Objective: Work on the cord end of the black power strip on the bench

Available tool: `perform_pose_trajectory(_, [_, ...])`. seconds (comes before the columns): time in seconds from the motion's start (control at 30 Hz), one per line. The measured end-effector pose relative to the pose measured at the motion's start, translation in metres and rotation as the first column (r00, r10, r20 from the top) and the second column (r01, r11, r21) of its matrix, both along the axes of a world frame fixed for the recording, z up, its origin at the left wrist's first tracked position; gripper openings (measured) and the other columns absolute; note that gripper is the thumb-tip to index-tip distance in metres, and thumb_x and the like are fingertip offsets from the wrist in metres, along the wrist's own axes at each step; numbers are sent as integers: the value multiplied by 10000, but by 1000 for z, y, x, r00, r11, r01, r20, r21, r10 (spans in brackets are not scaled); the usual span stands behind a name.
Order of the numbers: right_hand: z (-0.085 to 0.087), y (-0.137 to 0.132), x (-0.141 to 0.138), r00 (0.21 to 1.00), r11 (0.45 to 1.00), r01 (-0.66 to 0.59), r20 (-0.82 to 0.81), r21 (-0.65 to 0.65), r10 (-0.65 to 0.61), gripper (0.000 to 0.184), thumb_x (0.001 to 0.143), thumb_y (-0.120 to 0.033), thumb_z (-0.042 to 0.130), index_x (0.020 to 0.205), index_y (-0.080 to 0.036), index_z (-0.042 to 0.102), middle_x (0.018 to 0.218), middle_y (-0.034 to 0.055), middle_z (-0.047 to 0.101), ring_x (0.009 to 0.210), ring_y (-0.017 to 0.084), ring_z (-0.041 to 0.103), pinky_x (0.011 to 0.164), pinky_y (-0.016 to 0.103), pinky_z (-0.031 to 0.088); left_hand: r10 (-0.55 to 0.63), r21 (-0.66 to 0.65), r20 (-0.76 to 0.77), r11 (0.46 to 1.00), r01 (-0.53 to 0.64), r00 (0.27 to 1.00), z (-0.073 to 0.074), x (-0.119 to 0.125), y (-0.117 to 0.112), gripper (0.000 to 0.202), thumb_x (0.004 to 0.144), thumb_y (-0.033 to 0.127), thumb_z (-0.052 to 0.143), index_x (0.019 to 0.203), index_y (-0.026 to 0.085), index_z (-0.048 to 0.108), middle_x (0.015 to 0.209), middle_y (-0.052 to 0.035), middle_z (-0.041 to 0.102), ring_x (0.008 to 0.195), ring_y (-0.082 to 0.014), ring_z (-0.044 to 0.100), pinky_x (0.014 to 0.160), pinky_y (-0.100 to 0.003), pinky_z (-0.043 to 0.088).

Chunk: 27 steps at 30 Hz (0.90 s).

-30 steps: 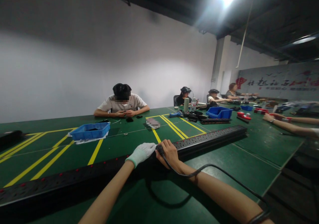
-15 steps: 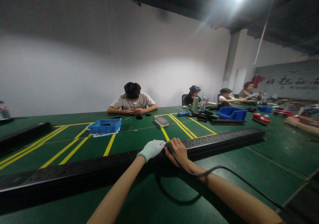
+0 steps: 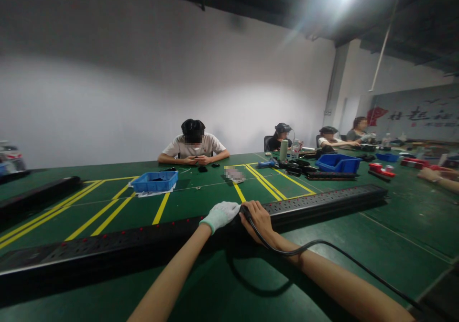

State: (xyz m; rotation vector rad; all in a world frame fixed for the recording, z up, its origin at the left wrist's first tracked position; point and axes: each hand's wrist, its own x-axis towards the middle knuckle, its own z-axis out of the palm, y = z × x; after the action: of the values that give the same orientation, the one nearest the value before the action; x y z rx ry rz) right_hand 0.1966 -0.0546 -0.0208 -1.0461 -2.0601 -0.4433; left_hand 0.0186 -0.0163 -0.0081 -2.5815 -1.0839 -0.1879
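A very long black power strip (image 3: 107, 248) with red switches lies across the green table (image 3: 201, 288) in front of me. My left hand (image 3: 220, 215), in a white glove, rests closed on the strip's top near its middle. Right beside it my bare right hand (image 3: 258, 220) is wrapped round a black plug and cable (image 3: 322, 244) at the strip. The cable trails off to the lower right over my forearm.
A blue tray (image 3: 155, 181) sits past the strip, with a person seated behind it. At the right are another blue bin (image 3: 338, 163), black parts, red items and several more seated people. A second black strip (image 3: 38, 195) lies at far left.
The view has swung slightly to the left, so everything has shifted right in the picture. Both hands stay at the same spot on the power strip.
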Motion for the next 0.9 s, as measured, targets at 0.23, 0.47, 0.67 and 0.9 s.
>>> perform_pose_trajectory(0.23, [2, -4, 1, 1000, 999, -23, -18, -26, 23, 171, 901, -297, 449, 1035, -216, 516, 967, 61, 588, 904, 200, 532, 793, 321, 437, 12, 8, 18, 1000, -12, 1000, 0, 0, 0, 287, 898, 133, 350, 1099, 156, 553, 1033, -104, 621, 916, -182, 599, 821, -308, 474])
perform_pose_trajectory(0.47, [-2, -2, 2, 997, 998, -52, -50, -26, 50, 199, 916, -299, 443, 1087, -226, 515, 996, 57, 603, 936, 197, 539, 808, 319, 446, 22, 8, 1, 1000, -22, 1000, 2, 1, -1, 257, 894, 127, 352, 1039, 142, 564, 980, -109, 627, 883, -189, 606, 803, -317, 479])
perform_pose_trajectory(0.67, [-2, -2, 2, 997, 998, -57, -61, -7, 57, 203, 915, -305, 448, 1088, -234, 527, 991, 55, 612, 939, 193, 556, 802, 315, 459, 24, -2, -1, 1000, -24, 1000, 3, 1, -2, 260, 892, 118, 357, 1066, 146, 548, 990, -113, 621, 887, -194, 608, 800, -328, 480])
perform_pose_trajectory(0.9, [-6, 1, 2, 992, 997, -62, -113, -35, 57, 208, 930, -327, 424, 1085, -233, 525, 996, 53, 615, 946, 198, 554, 810, 319, 456, 19, 1, 29, 1000, -19, 999, 3, 2, -2, 261, 897, 125, 354, 1072, 147, 547, 1000, -113, 623, 885, -191, 608, 799, -317, 476])
